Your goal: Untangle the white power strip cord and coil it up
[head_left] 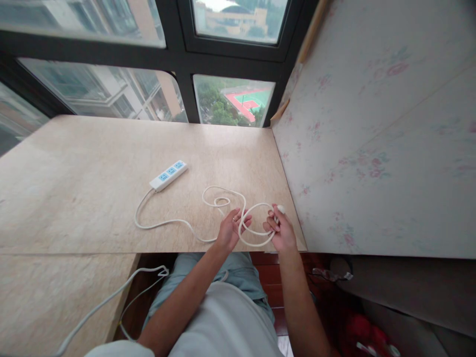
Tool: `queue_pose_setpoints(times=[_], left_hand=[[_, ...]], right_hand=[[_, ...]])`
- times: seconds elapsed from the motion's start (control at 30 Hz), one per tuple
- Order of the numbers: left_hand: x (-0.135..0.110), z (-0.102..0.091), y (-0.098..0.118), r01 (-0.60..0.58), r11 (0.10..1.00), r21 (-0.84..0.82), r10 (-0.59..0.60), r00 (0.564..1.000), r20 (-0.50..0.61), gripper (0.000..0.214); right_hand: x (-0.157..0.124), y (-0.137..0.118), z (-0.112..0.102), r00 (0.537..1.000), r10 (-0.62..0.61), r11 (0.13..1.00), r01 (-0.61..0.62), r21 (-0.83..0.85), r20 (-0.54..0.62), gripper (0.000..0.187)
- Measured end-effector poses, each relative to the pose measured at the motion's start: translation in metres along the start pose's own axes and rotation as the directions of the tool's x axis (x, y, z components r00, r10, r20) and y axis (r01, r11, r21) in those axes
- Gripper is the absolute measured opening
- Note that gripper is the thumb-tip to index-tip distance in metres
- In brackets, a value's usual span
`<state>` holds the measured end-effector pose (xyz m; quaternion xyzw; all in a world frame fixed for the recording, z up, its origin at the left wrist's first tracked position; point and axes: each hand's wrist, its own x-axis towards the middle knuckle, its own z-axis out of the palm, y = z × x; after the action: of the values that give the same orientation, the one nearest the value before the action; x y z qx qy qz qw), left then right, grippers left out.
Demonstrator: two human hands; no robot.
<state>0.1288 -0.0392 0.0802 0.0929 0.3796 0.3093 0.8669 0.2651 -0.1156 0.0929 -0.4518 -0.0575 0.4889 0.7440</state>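
Observation:
A white power strip (169, 176) with three blue socket faces lies on the stone-patterned counter, left of my hands. Its white cord (178, 221) runs along the counter toward me and into a loose loop between my hands. My right hand (280, 227) is closed around the cord near the white plug (281, 209), which pokes out at the top of the fingers. My left hand (233, 227), wearing a ring, has the looped cord against its fingers, which look partly curled. More cord curls on the counter just beyond the left hand.
Dark-framed windows (182, 59) rise behind the counter (100, 153). A flower-patterned wall (372, 129) closes off the right side. Another white cable (100, 300) hangs across the lower counter at the left. Red items (362, 329) sit low at the right.

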Motion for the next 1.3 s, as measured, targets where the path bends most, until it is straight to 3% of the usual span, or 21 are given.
queue_pose_setpoints(times=[0.17,0.3,0.4,0.5,0.63,0.7,0.77,0.9,0.97,1.07,1.17,1.3], left_hand=[[0.001,-0.006,0.003,0.018,0.956,0.294,-0.059,0.99,0.131,0.03],[-0.001,-0.012,-0.006,-0.009,0.906,0.422,-0.057,0.988,0.144,0.057],[0.001,-0.014,-0.008,0.014,0.924,0.382,-0.066,0.99,0.123,0.047],[0.006,-0.012,-0.003,-0.001,0.974,0.229,-0.031,0.99,0.14,0.03],[0.018,-0.005,0.004,-0.047,0.991,0.122,0.025,0.984,0.174,0.031],[0.022,-0.003,0.003,-0.07,0.984,0.165,0.04,0.983,0.177,0.037],[0.024,-0.003,-0.001,-0.09,0.964,0.251,0.038,0.978,0.204,0.045],[0.016,-0.002,-0.008,-0.105,0.894,0.436,-0.05,0.943,0.329,0.055],[0.011,0.0,-0.01,-0.113,0.868,0.484,-0.093,0.92,0.38,0.054],[0.01,0.002,-0.012,-0.125,0.855,0.503,-0.093,0.918,0.386,0.061],[0.015,0.0,-0.018,-0.087,0.86,0.503,-0.139,0.908,0.394,0.084],[0.02,-0.006,-0.026,-0.034,0.884,0.466,-0.185,0.89,0.416,0.095]], right_hand=[[0.002,0.001,-0.003,0.999,0.035,0.977,-0.027,-0.213,0.031,0.048],[0.007,-0.007,-0.005,0.977,0.169,0.877,-0.089,-0.471,0.13,0.06],[0.009,-0.019,-0.002,0.92,0.323,0.772,-0.121,-0.624,0.221,0.063],[0.007,-0.03,0.003,0.849,0.437,0.687,-0.102,-0.719,0.298,0.06],[0.004,-0.04,0.011,0.75,0.519,0.669,-0.057,-0.741,0.41,0.057],[0.005,-0.043,0.013,0.736,0.522,0.667,-0.036,-0.744,0.432,0.059],[0.009,-0.045,0.013,0.759,0.494,0.645,0.007,-0.764,0.424,0.059],[0.022,-0.046,0.013,0.849,0.373,0.53,0.137,-0.837,0.374,0.063],[0.028,-0.046,0.014,0.853,0.327,0.475,0.223,-0.851,0.406,0.064],[0.034,-0.046,0.02,0.813,0.334,0.379,0.348,-0.857,0.478,0.067],[0.038,-0.048,0.029,0.758,0.402,0.287,0.429,-0.857,0.514,0.069],[0.042,-0.049,0.035,0.658,0.506,0.306,0.467,-0.83,0.557,0.069]])
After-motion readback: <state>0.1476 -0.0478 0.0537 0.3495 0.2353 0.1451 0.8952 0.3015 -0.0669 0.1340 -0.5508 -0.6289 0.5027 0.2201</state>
